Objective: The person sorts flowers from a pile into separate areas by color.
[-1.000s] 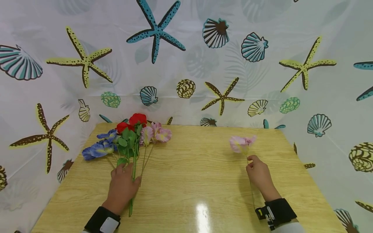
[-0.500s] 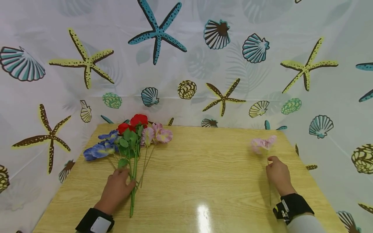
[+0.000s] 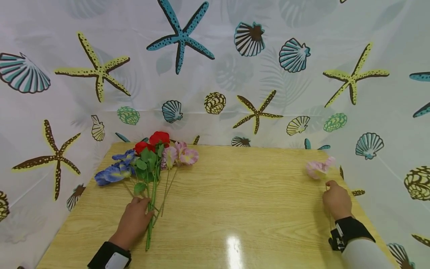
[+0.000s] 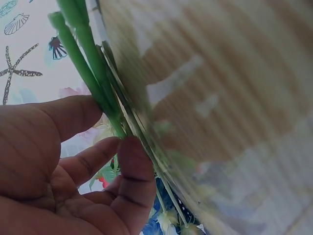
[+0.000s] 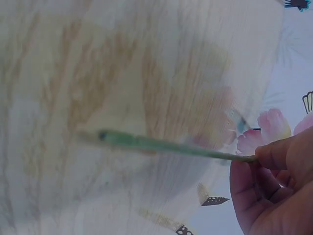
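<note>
My right hand (image 3: 337,201) pinches the thin stem of a pink artificial flower (image 3: 320,168) over the table's right side. In the right wrist view, its green stem (image 5: 166,145) runs out from between thumb and fingers. At the left, my left hand (image 3: 131,221) holds the green stems (image 4: 93,63) of red artificial roses (image 3: 159,138) between thumb and fingers. Blue artificial flowers (image 3: 115,171) lie left of the roses, and more pink flowers (image 3: 188,155) lie to their right. Thinner stems run beside the left hand; whether it touches them I cannot tell.
A wooden table (image 3: 235,201) lies under both hands, with bare wood between them. Behind it and at both sides hangs a white cloth (image 3: 201,82) printed with starfish and shells.
My right hand has carried the pink flower rightwards, toward the table's right edge. My left hand has shifted slightly left and down along the rose stems, whose lower ends have moved a little left.
</note>
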Demonstrator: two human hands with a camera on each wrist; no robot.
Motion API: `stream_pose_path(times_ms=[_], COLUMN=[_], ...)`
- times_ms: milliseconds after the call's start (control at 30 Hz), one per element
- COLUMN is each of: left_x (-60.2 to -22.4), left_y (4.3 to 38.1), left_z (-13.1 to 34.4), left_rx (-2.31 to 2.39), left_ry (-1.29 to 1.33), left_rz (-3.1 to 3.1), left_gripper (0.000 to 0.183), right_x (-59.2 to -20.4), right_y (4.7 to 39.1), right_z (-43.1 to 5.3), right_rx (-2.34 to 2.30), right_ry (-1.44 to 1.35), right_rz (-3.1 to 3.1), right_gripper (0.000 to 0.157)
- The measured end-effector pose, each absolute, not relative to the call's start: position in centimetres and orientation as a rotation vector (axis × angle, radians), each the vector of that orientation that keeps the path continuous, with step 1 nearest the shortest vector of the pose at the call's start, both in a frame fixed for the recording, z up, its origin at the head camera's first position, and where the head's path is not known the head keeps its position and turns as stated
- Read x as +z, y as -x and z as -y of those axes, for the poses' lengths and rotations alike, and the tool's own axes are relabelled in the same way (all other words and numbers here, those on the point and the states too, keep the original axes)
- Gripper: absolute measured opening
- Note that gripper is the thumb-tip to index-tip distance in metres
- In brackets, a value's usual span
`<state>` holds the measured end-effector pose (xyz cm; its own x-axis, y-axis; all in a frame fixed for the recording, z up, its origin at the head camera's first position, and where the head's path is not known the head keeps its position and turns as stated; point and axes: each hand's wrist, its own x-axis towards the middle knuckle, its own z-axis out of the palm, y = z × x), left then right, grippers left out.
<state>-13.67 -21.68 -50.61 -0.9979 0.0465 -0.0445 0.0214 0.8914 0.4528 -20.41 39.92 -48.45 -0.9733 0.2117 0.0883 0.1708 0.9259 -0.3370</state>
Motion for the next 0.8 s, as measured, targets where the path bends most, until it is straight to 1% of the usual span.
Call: stream_pose_path(times_ms=[333,533,700,800], left_x=[-50.8,-50.6,-50.3,-50.3], left_y=[13.9,13.8,13.6,13.6], left_z=[21.6,21.5,21.5,21.6], left_rx=[0.743,0.808,0.881,0.888], left_ry=[-0.066,-0.062,-0.045,-0.049], left_rz=[-2.995,-2.981,-2.987,-3.013], left_gripper=[0.039,0.041,0.045,0.048], right_x=[-48.5,-48.8,-48.8,-48.9], right_y=[20.0,19.8,19.7,19.9], right_z=[-40.6,-40.8,-41.0,-41.2], right_rx=[0.455,0.478,0.449,0.434], right_ry=[0.248,0.269,0.268,0.263], right_rz=[3.023,3.028,2.98,2.944], right_gripper=[0.037,0.037,0.045,0.047])
